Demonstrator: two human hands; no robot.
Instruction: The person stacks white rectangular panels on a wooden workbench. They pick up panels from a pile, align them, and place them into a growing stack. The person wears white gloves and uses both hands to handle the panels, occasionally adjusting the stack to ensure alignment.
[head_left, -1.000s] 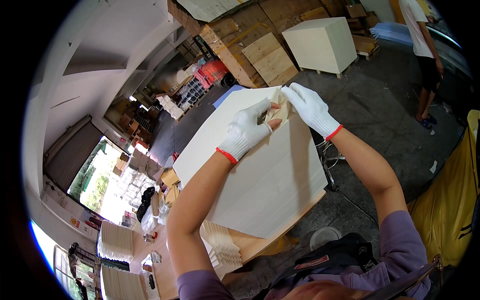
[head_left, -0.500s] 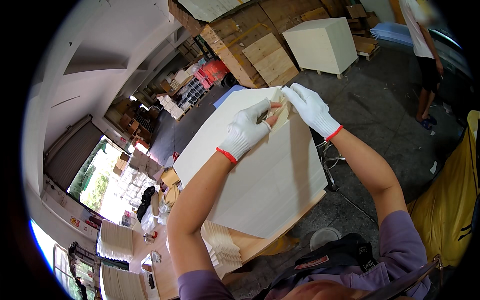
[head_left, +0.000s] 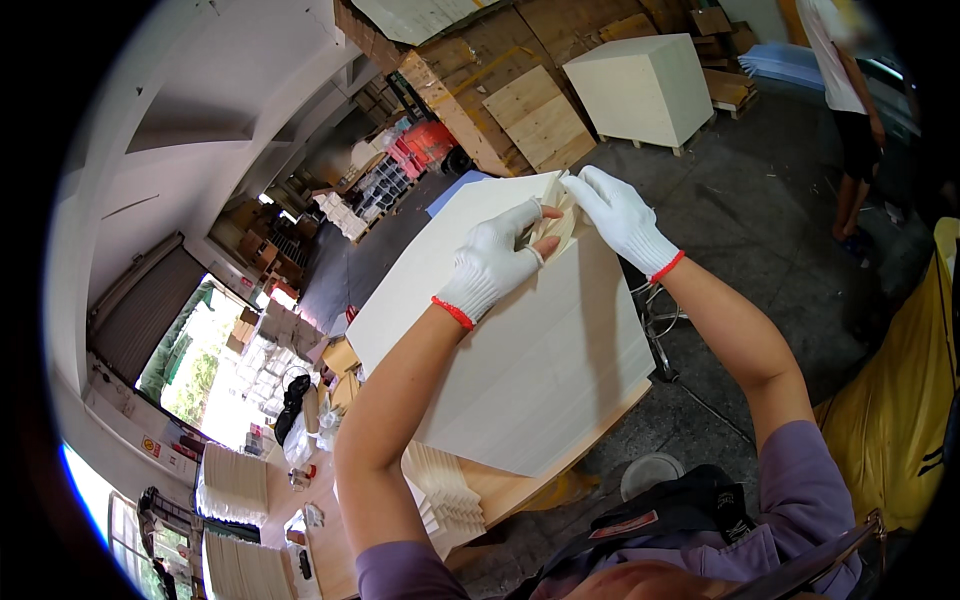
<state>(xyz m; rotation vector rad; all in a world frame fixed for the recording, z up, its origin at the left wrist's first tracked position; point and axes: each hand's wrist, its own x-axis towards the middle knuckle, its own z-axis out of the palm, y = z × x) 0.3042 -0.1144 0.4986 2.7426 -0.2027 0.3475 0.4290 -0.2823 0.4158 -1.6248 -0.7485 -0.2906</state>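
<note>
A tall stack of large cream-white paper sheets stands on a wooden table in front of me. At its far right corner the upper sheets are bent and fanned apart. My left hand, in a white knit glove with red cuff and bare fingertips, grips these sheets, thumb and forefinger spaced along their edge. Beside it my right hand, in a matching glove, is closed on the sheets' corner. Its fingertips are partly hidden.
Below my left arm, smaller fanned paper piles lie on the wooden tabletop. A yellow sack hangs at right. Farther off are a white block-shaped stack on a pallet, a red forklift and a standing person.
My left thumb has shifted slightly at the fanned sheets, while my right hand stays at the corner. At the far right, the standing person has moved a foot.
</note>
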